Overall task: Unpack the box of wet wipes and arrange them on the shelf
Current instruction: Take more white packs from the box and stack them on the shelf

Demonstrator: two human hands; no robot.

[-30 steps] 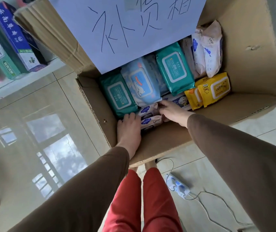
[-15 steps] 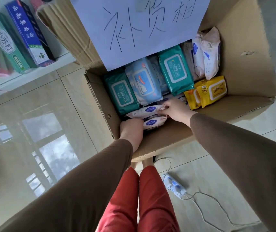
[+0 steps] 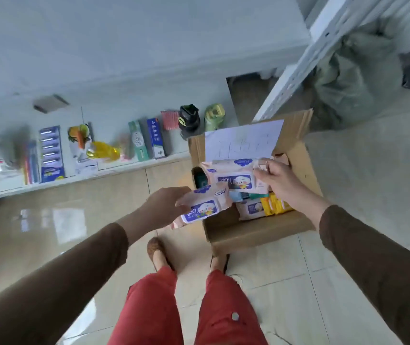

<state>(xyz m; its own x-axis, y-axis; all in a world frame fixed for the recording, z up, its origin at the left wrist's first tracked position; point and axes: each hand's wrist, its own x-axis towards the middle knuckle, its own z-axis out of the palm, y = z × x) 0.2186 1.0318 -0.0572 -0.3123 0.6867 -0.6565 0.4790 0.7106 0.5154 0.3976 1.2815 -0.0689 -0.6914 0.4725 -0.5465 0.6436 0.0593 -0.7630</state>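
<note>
An open cardboard box (image 3: 253,231) stands on the tiled floor in front of my feet, with a white handwritten sheet (image 3: 243,141) on its far flap. My left hand (image 3: 164,207) grips a pink baby-wipes pack (image 3: 205,206) with a purple label, held above the box's left edge. My right hand (image 3: 279,181) holds a second pink pack (image 3: 233,176) by its end, above the box. More packs lie inside: a pink one (image 3: 250,209), yellow ones (image 3: 274,206) and teal ones partly hidden.
A low white shelf (image 3: 79,176) runs along the left, carrying toothpaste boxes (image 3: 146,140), a blue card of toothbrushes (image 3: 50,153), a yellow packet (image 3: 103,150) and small bottles (image 3: 189,119). A white perforated shelf post (image 3: 296,70) rises behind the box. Glossy floor tiles surround me.
Both hands have come up out of the box, each holding a pink wipes pack. My head has risen and tilted, so the box looks smaller and the shelf shows.
</note>
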